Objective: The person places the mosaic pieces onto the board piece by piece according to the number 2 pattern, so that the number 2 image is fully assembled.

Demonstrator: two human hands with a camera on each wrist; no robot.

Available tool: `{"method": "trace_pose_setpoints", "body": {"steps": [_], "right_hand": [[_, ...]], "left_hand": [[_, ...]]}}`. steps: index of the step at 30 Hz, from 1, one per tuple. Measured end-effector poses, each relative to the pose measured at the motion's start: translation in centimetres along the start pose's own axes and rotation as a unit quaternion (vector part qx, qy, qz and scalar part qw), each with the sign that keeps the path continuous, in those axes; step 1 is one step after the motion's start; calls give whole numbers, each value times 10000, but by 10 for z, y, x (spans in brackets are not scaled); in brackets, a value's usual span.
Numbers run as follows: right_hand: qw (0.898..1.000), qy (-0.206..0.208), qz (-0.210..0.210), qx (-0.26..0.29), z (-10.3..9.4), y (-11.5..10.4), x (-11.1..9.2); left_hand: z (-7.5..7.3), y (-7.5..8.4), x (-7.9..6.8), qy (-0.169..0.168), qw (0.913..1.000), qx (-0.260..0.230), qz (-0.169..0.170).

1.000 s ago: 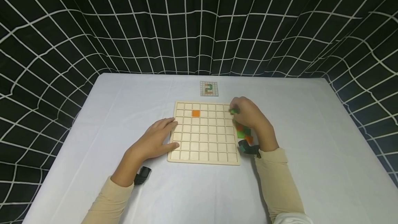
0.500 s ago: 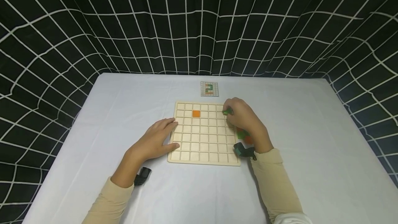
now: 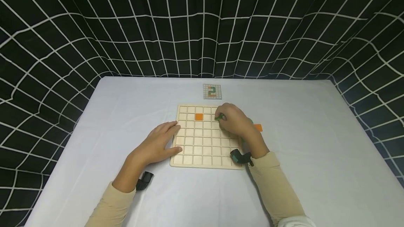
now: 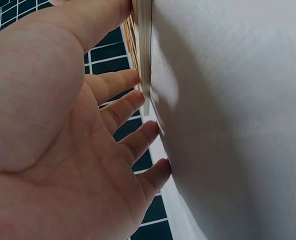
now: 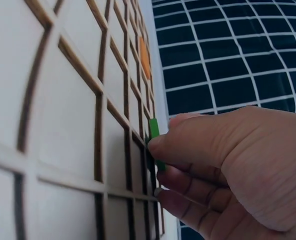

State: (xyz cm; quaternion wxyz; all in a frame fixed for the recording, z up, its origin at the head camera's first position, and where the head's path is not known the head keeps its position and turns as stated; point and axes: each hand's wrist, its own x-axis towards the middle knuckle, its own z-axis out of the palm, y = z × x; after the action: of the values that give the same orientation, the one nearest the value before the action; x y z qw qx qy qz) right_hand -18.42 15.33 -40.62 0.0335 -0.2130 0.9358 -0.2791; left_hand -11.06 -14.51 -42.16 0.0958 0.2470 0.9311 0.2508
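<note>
A pale wooden board (image 3: 202, 143) with a grid of square recesses lies on the white table. One orange square tile (image 3: 199, 117) sits in a recess of its second row from the back. My right hand (image 3: 233, 119) pinches a green tile (image 5: 155, 131) between thumb and fingers, close over the back right part of the board; the fingers hide part of the tile. My left hand (image 3: 157, 141) lies with spread fingers at the board's left edge. In the left wrist view, its thumb and some fingertips meet the board's side (image 4: 144, 45).
Behind the board lies a small card (image 3: 212, 91) printed with a green and orange figure 2 on a grid. Right of the board, partly hidden by my right forearm, is an orange tile (image 3: 258, 127) with some green beside it. A black gridded curtain (image 3: 202, 27) surrounds the table.
My right hand has moved left over the board from its right edge, carrying the green tile. The left hand stays at the board's left edge.
</note>
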Motion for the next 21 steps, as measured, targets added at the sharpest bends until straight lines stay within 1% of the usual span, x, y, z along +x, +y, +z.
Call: {"method": "trace_pose_setpoints", "body": {"steps": [7, 10, 16, 21], "right_hand": [[9988, 116, -467, -10, 5, -3, 1], [9981, 113, -602, 17, 7, -5, 3], [9977, 107, -662, -15, 12, -7, 6], [9973, 183, -696, -125, 15, -9, 8]], "left_hand": [[1, 0, 0, 46, 10000, 7, 47], [1, -1, 0, 58, 10000, 9, 48], [1, -1, 0, 10, 10000, 14, -19], [1, -1, 0, -30, 10000, 4, -63]]}}
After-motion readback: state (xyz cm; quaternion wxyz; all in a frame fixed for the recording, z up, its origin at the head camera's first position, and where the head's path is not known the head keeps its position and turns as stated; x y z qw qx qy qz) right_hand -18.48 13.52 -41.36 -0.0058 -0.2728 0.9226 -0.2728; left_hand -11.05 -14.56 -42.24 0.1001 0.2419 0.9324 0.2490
